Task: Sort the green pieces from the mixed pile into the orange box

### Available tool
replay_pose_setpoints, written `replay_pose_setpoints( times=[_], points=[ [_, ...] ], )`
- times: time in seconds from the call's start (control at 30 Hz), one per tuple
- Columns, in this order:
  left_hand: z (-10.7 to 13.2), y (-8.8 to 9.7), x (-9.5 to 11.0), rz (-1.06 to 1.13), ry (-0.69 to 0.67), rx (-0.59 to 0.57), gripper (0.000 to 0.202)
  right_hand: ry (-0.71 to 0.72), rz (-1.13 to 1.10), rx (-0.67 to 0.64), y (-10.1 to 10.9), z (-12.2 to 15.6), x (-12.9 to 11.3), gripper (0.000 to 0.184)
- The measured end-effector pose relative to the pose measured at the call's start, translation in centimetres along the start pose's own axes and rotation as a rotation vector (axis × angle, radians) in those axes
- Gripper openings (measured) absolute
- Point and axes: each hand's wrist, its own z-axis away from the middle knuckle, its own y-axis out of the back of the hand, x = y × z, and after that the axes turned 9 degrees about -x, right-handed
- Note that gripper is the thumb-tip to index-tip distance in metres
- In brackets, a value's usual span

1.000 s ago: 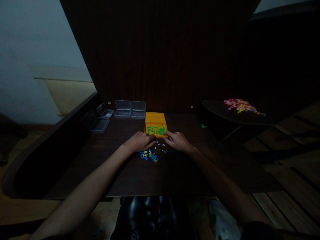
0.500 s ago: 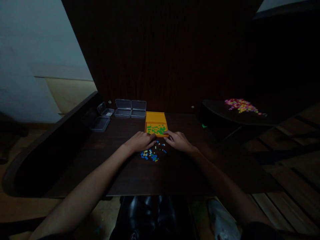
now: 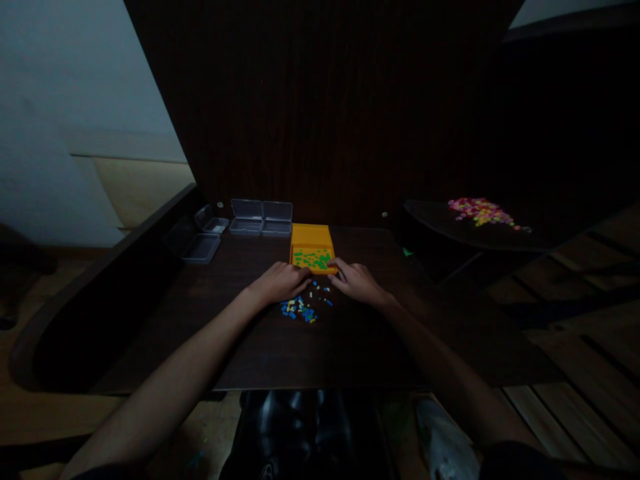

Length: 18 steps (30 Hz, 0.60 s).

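An open yellow plastic box stands on the dark table, its lid tipped back. Scattered over its floor are small green building bricks. At the box's front left corner is my left hand, fingers bent at the edge and thumb below it. My right hand grips the front right corner, index finger over the rim and thumb on the near side. Between my wrists lies a loose pile of tiny blue, white and yellow bricks, with several strays nearer the box. My fingertips are partly hard to make out in the dim light.
Clear plastic cases with raised lids line the back left of the table, and another open clear case lies by the left side panel. On a shelf to the right sits a heap of pink and yellow pieces.
My right thumb and index finger have shifted slightly at the box's corner. The left hand, the box and the bricks look the same.
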Motion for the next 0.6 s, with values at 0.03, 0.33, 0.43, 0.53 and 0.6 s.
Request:
replay_pose_setpoints(
  times=[0.03, 0.33, 0.43, 0.53, 0.6],
  points=[
    [0.00, -0.03, -0.04, 0.005, -0.006, -0.002, 0.033, -0.003, 0.000, -0.003, 0.02, 0.00, -0.02, 0.034],
    [-0.09, 0.03, -0.24, 0.058, -0.039, 0.007, 0.027, 0.000, -0.037, -0.006, -0.09, -0.01, 0.15, 0.025],
    [-0.01, 0.25, -0.32, 0.059, -0.043, 0.008, 0.023, 0.034, -0.084, 0.010, -0.22, 0.00, 0.21, 0.019],
    [0.10, 0.49, -0.42, 0.035, -0.036, 0.001, 0.023, 0.071, -0.138, 0.040, -0.18, 0.08, 0.14, 0.019],
    [0.15, 0.63, -0.47, 0.018, -0.027, -0.002, 0.023, 0.083, -0.158, 0.067, -0.10, 0.15, 0.06, 0.020]
  ],
)
